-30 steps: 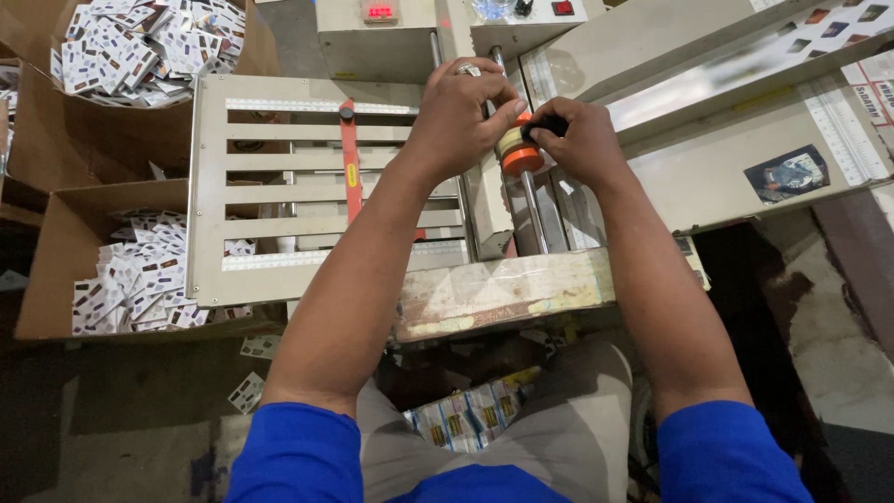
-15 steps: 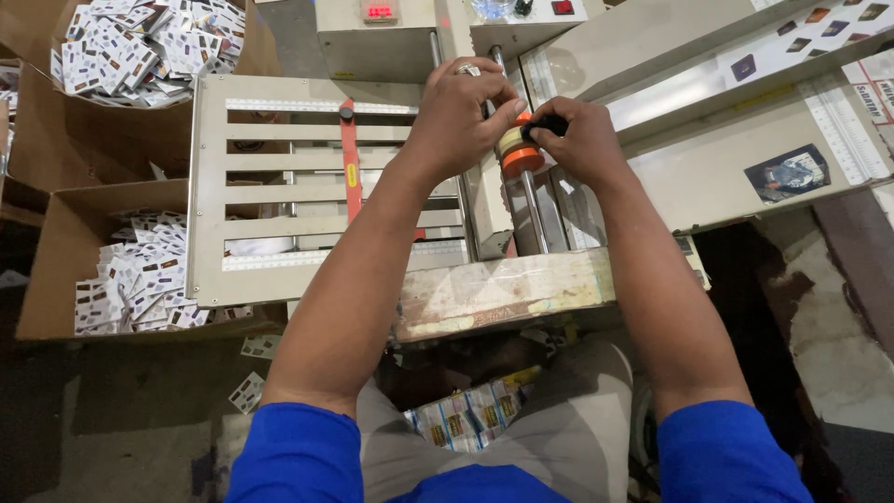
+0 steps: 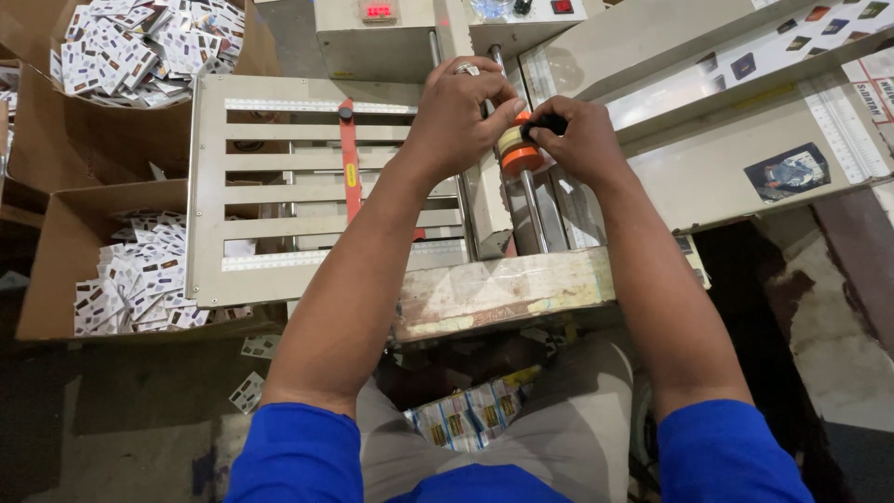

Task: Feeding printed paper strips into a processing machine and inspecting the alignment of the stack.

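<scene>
1. Where the two metal rods (image 3: 531, 200) run down the middle of the beige machine (image 3: 652, 177), an orange roller (image 3: 517, 154) sits on one of them, and both hands meet at it
2. The left hand (image 3: 456, 116) comes to the roller from its left side, fingers curled over the top and thumb pressed against the roller's pale band; it grips the roller, closed around it, with a ring showing on one finger
3. The right hand (image 3: 573, 140) lies just right of the roller, fingers pinched tight on a small black knob (image 3: 545, 124) that touches the roller's upper right edge
4. The roller is thus between the two hands, touched by both, above the worn wooden ledge (image 3: 503, 293) at the machine's near edge
5. Left of the roller lies a slatted beige tray (image 3: 242, 177) with an orange strip (image 3: 350, 168) running down across its slats
6. Farther left of the roller stand two cardboard boxes, one up high (image 3: 84, 140) and one lower (image 3: 47, 279), each holding heaps of small printed cards (image 3: 140, 47)
7. Right of the roller, a sloped beige panel carries a dark sticker (image 3: 787, 172)
8. Below the roller, near the ledge, the person's grey trousers (image 3: 559, 438) and blue sleeves (image 3: 298, 456) fill the foreground
</scene>
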